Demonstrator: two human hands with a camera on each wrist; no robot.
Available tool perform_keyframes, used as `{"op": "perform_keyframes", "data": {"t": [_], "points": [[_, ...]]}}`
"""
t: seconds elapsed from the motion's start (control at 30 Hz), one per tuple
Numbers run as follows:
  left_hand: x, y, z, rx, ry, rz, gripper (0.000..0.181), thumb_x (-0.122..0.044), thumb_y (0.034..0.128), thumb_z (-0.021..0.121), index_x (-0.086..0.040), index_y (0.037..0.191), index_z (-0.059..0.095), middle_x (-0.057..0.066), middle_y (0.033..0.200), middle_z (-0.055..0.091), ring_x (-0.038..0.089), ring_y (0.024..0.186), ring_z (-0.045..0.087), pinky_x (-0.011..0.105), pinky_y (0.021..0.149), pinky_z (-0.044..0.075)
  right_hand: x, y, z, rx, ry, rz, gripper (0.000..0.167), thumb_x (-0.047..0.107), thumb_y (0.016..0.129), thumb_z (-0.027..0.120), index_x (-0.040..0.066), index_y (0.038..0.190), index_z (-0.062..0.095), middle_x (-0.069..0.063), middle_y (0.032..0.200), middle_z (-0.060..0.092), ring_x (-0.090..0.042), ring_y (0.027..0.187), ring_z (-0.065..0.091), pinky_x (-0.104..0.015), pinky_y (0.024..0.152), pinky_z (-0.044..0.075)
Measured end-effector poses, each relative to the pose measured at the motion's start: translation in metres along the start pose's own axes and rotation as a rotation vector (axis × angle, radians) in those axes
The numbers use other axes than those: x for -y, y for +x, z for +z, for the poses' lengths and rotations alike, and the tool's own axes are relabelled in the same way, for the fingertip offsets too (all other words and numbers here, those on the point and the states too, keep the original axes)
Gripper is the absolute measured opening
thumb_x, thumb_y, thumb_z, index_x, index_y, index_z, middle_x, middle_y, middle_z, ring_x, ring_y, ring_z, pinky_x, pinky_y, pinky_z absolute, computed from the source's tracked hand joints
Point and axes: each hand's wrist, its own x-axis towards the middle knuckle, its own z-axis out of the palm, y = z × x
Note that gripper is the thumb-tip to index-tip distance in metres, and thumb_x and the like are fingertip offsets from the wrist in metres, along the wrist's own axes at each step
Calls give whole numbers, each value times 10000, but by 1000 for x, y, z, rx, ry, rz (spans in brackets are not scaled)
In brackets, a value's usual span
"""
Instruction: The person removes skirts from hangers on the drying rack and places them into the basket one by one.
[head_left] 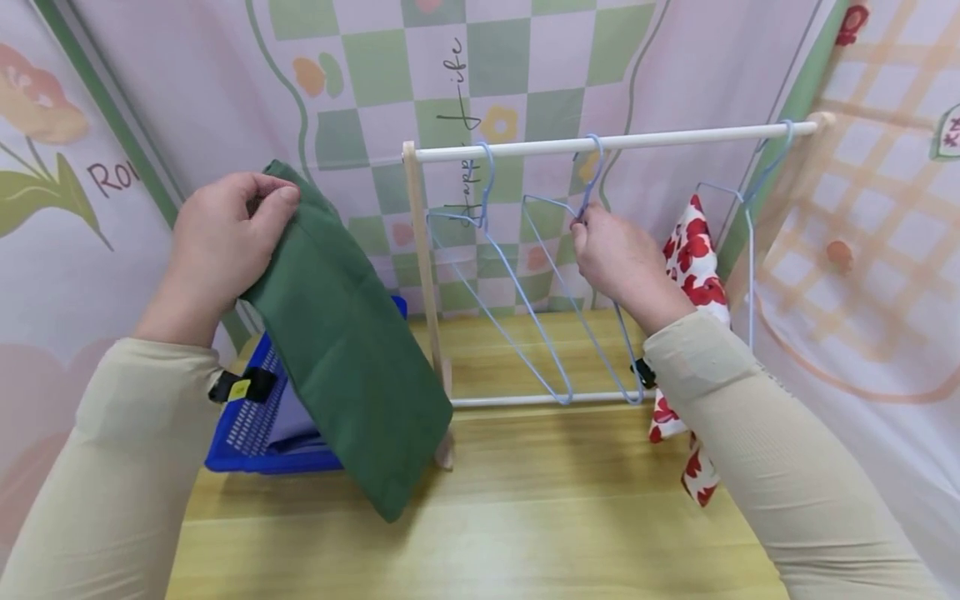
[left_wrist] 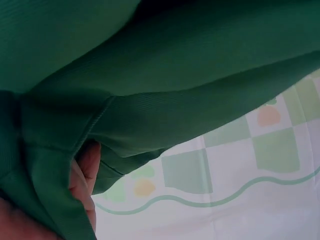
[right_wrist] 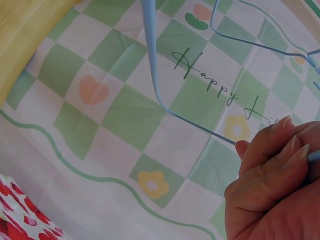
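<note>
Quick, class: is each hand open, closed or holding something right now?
Left hand: closed, holding the green cloth.
Right hand: closed, holding the middle blue hanger.

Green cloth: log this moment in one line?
left hand: holds green cloth | right hand: grips middle hanger | hook: over rail

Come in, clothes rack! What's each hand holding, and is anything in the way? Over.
Left hand gripping green cloth. Right hand gripping middle blue hanger, hooked on white rail. Possible obstacles between: wooden post, left hanger.
</note>
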Motion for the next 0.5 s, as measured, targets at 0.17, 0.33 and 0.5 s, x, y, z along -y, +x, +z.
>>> {"op": "perform_keyframes", "data": {"t": [0.17,0.33,0.5], "points": [[0,5,-4,93,-135,-118,637,-533,955,697,-169,1468,596,104,1569,496,217,1093,597,241,749,508,-1,1,0,1,-2,-3,413,320,1124,328,19,1307,543,-197,997,619,-399,908,593,-556,775,488],[-2,11,-4,97,-374,-198,615,-354,937,775,-217,1500,567,24,1645,380,121,1082,585,178,673,558,0,0,1,1,-11,-3,433,334,1126,309,18,1308,542,-191,988,618,-392,894,596,-544,760,490],[-1,16,-4,24,-594,-243,606,-198,912,802,-201,1480,590,6,1620,384,132,1122,572,172,671,571,0,0,0,2,-10,2,429,337,1126,311,26,1310,541,-188,981,615,-393,897,596,-542,764,490]]}}
